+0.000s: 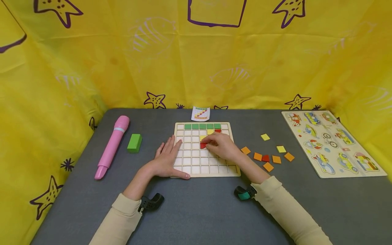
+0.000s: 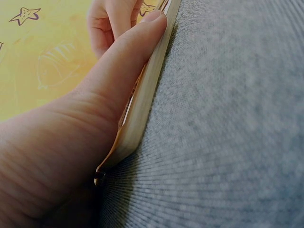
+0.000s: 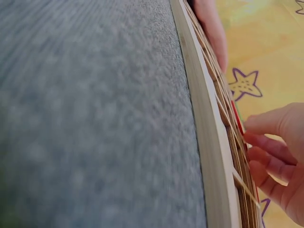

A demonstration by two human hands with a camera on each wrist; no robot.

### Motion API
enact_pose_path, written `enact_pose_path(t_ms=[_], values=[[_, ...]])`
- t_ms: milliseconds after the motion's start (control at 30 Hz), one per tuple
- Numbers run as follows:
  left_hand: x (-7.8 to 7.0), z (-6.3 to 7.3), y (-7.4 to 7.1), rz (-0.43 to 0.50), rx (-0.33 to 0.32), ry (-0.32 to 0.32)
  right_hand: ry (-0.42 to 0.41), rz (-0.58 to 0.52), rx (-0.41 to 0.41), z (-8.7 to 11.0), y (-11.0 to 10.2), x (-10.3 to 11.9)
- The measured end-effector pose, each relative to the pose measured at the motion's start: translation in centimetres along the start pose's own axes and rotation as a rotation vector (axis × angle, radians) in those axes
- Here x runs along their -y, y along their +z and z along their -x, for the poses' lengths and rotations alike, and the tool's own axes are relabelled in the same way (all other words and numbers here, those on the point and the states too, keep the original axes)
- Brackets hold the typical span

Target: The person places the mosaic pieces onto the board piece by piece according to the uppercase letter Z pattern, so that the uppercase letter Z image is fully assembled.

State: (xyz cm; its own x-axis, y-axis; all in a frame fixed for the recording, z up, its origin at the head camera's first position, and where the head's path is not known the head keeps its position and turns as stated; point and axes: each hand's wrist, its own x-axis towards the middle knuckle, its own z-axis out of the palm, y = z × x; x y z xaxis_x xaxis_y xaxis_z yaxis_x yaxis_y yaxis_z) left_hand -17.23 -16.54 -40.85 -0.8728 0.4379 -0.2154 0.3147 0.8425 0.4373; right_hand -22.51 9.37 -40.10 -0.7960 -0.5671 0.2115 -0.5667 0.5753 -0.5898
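On the grid board [image 1: 196,161], the left hand [image 1: 166,158] lies with its fingers straight and spread over the left side, thumb stretched along the near edge, grasping nothing. Over the board's middle, the right hand [image 1: 223,146] has its fingers curled, thumb and fingertips drawn together to pinch the edge of a red tile [image 1: 203,145], which sits at a cell of the board. Along the board's far row run five green tiles [image 1: 202,126], with yellow tiles [image 1: 210,131] and another red one nearer in. Just beyond the board lies a pattern card [image 1: 200,114]. To its right are scattered orange tiles [image 1: 257,156] and, farther off, a picture puzzle [image 1: 335,169]; to its left, a green block [image 1: 134,143] and a pink microphone [image 1: 111,149]
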Motion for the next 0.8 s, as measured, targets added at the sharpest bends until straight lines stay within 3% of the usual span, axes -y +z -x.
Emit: enact_pose_path(t_ms=[267,667,800], values=[[-0.2,0.0,0.0,0.004,0.002,-0.003,0.041,0.004,-0.083,1.7,-1.6,-1.8],[0.0,0.1,0.1,0.004,-0.008,0.001,0.199,0.144,-0.191,6.9,-7.8,-7.5],[0.0,0.0,0.2,0.003,-0.008,0.001,0.27,0.177,-0.184,8.1,-9.2,-8.8]])
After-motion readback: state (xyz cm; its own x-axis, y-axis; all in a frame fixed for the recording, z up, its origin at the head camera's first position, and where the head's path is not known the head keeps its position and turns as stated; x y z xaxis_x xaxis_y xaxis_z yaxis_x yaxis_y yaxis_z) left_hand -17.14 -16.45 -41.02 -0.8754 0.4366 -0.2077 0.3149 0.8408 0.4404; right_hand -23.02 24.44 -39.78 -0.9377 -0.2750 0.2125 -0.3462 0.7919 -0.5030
